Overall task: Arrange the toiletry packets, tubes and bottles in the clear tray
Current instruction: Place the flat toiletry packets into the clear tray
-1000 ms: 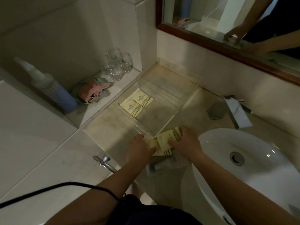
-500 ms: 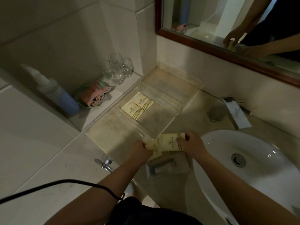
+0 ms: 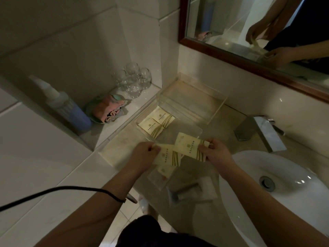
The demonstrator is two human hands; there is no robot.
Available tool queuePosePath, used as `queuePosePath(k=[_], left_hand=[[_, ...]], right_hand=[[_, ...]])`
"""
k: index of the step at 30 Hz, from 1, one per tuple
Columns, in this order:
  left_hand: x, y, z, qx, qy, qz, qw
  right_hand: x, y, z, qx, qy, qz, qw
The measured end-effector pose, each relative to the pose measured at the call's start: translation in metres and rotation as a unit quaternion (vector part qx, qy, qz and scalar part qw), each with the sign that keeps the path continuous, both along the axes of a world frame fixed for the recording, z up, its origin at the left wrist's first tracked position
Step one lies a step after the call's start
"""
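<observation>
Dim bathroom worktop [image 3: 224,122] beside a white sink [image 3: 293,175] carries the clear tray [image 3: 199,130], with two cream packets [image 3: 156,122] lying flat inside by its left wall. The left hand [image 3: 144,154] pinches a striped packet [image 3: 167,157] just short of the tray's near edge, and the right hand [image 3: 216,152] pinches a second packet [image 3: 188,146] over that edge.

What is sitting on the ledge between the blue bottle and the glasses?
A crumpled pink and teal cloth lies between the blue bottle and the glasses, seen in the head view.
</observation>
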State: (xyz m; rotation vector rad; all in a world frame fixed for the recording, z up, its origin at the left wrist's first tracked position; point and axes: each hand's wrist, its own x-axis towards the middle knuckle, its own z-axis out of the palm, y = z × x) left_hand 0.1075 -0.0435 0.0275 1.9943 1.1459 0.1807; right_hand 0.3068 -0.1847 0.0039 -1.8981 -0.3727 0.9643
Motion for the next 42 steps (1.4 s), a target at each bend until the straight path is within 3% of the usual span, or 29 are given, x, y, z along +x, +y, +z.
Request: queuePosePath(k=[3,12,17,20,23,25,30,35,42], left_hand=[[0.012,0.033,-0.004,0.051,0.034,-0.05,0.997],[0.064,0.078,-0.025,0.028,0.056,-0.109,0.992],[0.077,0.08,-0.045,0.049,0.088,-0.138,0.985],[0.077,0.085,-0.054,0.106,0.118,-0.152,0.976],[0.075,0.084,-0.051,0.212,0.129,-0.16,0.955],[0.072,0.075,-0.045,0.248,0.116,-0.179,0.945],[0.052,0.049,-0.051,0.179,0.123,-0.284,0.934],[0.042,0.039,-0.059,0.164,0.189,-0.334,0.909],[0.042,0.039,-0.06,0.171,0.198,-0.346,0.901]], right_hand=[[0.003,0.017,0.004,-0.006,-0.02,-0.036,0.999],[0.007,0.063,0.0,-0.07,-0.051,-0.092,0.992],[0.004,0.082,-0.008,-0.11,-0.102,-0.063,0.987],[0.004,0.089,-0.008,-0.145,-0.166,-0.019,0.975],[-0.001,0.098,-0.005,-0.243,-0.322,0.075,0.912],[-0.005,0.101,-0.007,-0.257,-0.39,0.104,0.878],[-0.014,0.099,-0.017,-0.219,-0.501,0.228,0.806],[-0.023,0.097,-0.031,-0.231,-0.464,0.343,0.783],[-0.018,0.102,-0.033,-0.25,-0.424,0.371,0.788]])
